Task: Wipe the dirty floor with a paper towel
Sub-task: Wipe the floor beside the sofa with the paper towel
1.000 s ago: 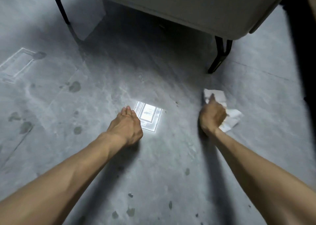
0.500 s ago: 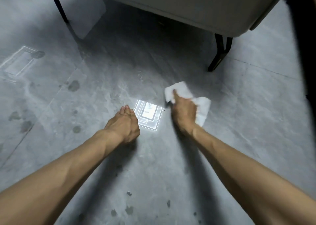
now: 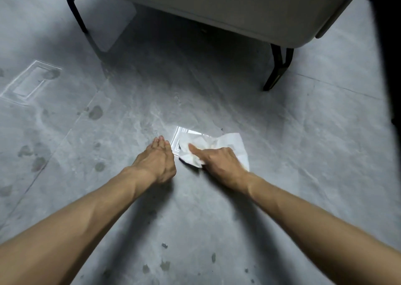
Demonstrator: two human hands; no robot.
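Dark, roundish smudges [image 3: 95,112] dot the grey, marbled tile floor [image 3: 303,154] at far left, well apart from both hands; a second scatter of small dark spots [image 3: 165,265] lies nearer the camera, between the two forearms; the bare left hand [image 3: 155,160] rests palm-down on the floor with its fingers pressed together and pointing away, holding nothing and apparently bracing the body; just to its right, near but not touching, the bare right hand [image 3: 219,160] presses flat on the crumpled white paper towel [image 3: 230,142], index finger stretched out towards the left, the other fingers laid over the sheet; the towel lies on the floor under and beyond that hand, its long axis running left to right, its left end overlapping a bright rectangular reflection of a ceiling light [image 3: 184,133]; the right hand alone has the towel, so any stroke towards the left-hand smudges likely has to pass the braced left hand; the glare washes out the towel's left edge, and whether the floor beneath it is dirty cannot be told; at upper right the pale padded seat on black metal legs [image 3: 276,72] is cut off by the frame.
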